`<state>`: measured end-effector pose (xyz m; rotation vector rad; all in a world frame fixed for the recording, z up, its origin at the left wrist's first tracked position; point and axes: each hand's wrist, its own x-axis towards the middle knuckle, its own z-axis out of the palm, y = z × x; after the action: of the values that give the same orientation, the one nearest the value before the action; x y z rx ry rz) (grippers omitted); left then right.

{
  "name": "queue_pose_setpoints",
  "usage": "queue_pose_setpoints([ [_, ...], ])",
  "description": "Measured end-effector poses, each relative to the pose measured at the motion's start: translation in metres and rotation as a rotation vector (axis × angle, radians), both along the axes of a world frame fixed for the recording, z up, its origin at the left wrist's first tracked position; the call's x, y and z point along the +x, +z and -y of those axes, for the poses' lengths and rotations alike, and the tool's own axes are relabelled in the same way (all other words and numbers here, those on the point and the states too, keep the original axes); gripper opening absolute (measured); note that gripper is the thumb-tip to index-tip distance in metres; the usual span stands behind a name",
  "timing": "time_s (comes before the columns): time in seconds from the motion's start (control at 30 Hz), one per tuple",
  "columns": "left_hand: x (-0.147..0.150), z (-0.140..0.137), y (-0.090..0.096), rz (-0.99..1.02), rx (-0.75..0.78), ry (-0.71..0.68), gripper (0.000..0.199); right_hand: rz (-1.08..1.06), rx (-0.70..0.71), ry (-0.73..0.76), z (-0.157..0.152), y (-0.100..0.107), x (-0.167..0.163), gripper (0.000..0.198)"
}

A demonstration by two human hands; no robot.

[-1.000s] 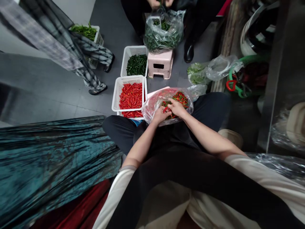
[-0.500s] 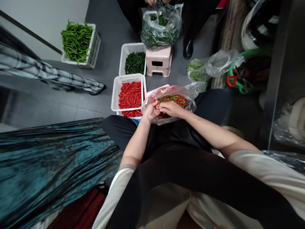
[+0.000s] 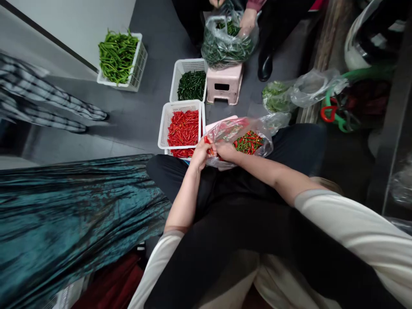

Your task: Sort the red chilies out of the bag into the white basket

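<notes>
My left hand (image 3: 200,153) is closed around a few red chillies (image 3: 208,145), just over the left rim of a clear plastic bag (image 3: 225,128). Beside it, my right hand (image 3: 226,151) reaches low into that bag, its fingertips hidden by the left hand and the plastic. Red chillies with green stems (image 3: 248,142) lie in the bag, between my knees. Left of my hands stands a white basket (image 3: 163,128) of stemless-looking red chillies (image 3: 183,128), stacked on another basket that also holds red ones.
Farther off are a white basket (image 3: 175,81) of dark green chillies and a pink stool (image 3: 224,83) bearing a bag of green chillies (image 3: 225,53). A co-worker's hand (image 3: 247,21) is in that bag. Long green peppers (image 3: 117,56) fill another basket. Someone in plaid trousers (image 3: 54,92) stands left.
My view has turned slightly left. My right hand has dropped lower in the bag, and more red shows in my left. The co-worker's hand has entered their bag; the plaid legs have shifted left.
</notes>
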<state>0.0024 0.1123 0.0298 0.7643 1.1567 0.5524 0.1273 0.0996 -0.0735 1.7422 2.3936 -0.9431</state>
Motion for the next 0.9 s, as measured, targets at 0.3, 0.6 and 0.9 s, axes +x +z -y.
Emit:
queue_pose_setpoints([
  [0.3, 0.007, 0.027, -0.027, -0.145, 0.190, -0.165, 0.022, -0.727, -0.438, -0.530, 0.009, 0.024, 0.100, 0.025],
  [0.6, 0.056, 0.026, -0.044, -0.423, 0.442, -0.431, 0.025, -1.162, -0.596, -0.938, 0.035, 0.046, 0.100, 0.022],
  [0.9, 0.051, 0.033, -0.044, 0.018, 0.368, -0.613, 0.036, -1.518, -0.827, -0.952, 0.047, 0.026, 0.090, 0.020],
])
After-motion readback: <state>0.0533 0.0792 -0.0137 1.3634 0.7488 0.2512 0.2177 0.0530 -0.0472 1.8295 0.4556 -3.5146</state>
